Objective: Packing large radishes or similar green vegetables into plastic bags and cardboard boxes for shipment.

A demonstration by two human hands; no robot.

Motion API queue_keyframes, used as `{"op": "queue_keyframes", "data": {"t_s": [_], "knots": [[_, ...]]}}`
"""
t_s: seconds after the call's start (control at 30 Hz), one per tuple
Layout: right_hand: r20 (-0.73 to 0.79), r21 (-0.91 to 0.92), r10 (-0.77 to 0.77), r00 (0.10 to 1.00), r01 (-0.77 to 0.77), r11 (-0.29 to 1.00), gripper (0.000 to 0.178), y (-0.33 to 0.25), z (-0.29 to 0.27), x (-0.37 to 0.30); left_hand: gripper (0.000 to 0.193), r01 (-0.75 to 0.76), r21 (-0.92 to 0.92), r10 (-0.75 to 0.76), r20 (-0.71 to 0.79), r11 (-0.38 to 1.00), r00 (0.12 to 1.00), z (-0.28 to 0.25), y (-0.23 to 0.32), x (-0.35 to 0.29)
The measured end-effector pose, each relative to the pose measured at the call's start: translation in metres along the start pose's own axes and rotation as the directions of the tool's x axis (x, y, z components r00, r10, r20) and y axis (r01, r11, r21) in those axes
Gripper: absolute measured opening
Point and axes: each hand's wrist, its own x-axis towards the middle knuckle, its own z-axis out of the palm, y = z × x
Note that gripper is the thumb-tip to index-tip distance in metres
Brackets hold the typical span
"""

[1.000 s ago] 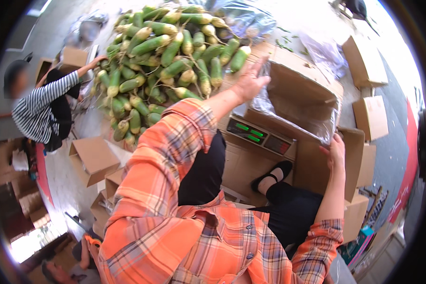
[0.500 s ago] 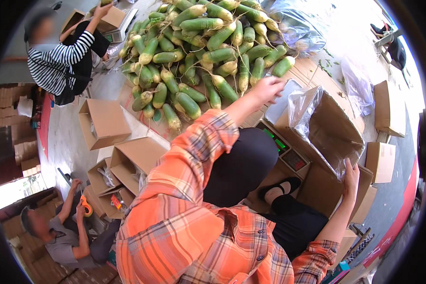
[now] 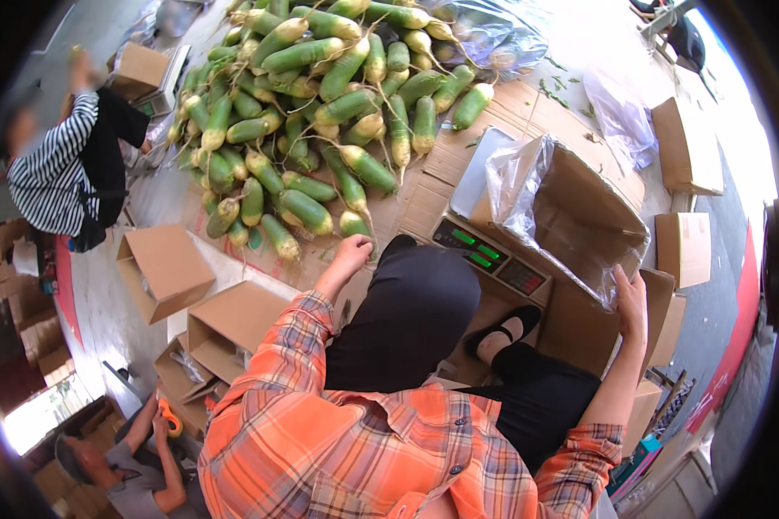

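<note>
Fingers bent, my left hand (image 3: pixel 348 258) closes on the near end of a green radish (image 3: pixel 353 223) at the front edge of the pile; its grip is partly hidden. My right hand (image 3: pixel 629 298) grips the near right rim of an open cardboard box (image 3: pixel 593 186), its thumb over the clear plastic liner (image 3: pixel 518 177). The box is tilted on a digital scale (image 3: pixel 485 253) with a lit green display. Other green radishes with pale ends lie heaped on flattened cardboard (image 3: pixel 441 169) ahead of me.
Open boxes (image 3: pixel 166 270) stand to my left, and more boxes (image 3: pixel 684 249) to the right. A person in a striped top (image 3: pixel 56 186) sits far left. Another person (image 3: pixel 143 471), lower left, holds an orange tape dispenser (image 3: pixel 170 419). Plastic bags (image 3: pixel 619 117) lie behind the box.
My left hand has moved left and nearer, from beside the scale to the pile's front edge. My right hand stays on the box rim. The whole view has shifted.
</note>
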Motion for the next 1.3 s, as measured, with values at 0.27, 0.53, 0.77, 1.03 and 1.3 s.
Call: {"op": "queue_keyframes", "data": {"t_s": [0.27, 0.53, 0.77, 1.03, 1.3], "knots": [[0.013, -0.052, 0.045, 0.999, -0.044, 0.998, 0.030, -0.020, 0.003, -0.013, 0.023, -0.477, 0.401, 0.519, 0.003, 0.782, 0.855, 0.027, 0.099, 0.108], [0.018, -0.070, 0.082, 0.996, -0.080, 0.994, 0.033, -0.023, 0.003, -0.014, 0.053, -0.008, 0.609, 0.239, -0.299, 0.793, 0.924, 0.054, 0.226, 0.184], [0.023, -0.104, 0.095, 0.995, -0.092, 0.990, 0.031, -0.029, 0.003, -0.011, 0.055, 0.103, 0.633, 0.139, -0.321, 0.768, 0.937, 0.053, 0.240, 0.205], [0.035, -0.089, 0.109, 0.993, -0.105, 0.990, 0.032, -0.033, 0.001, -0.007, 0.060, -0.180, 0.812, 0.284, 0.017, 0.556, 0.959, 0.054, 0.213, 0.179], [0.017, -0.013, 0.082, 0.996, -0.082, 0.997, 0.043, -0.047, 0.002, -0.008, 0.060, -0.266, 0.848, 0.517, -0.011, 0.458, 0.856, 0.121, 0.293, 0.235]]}}
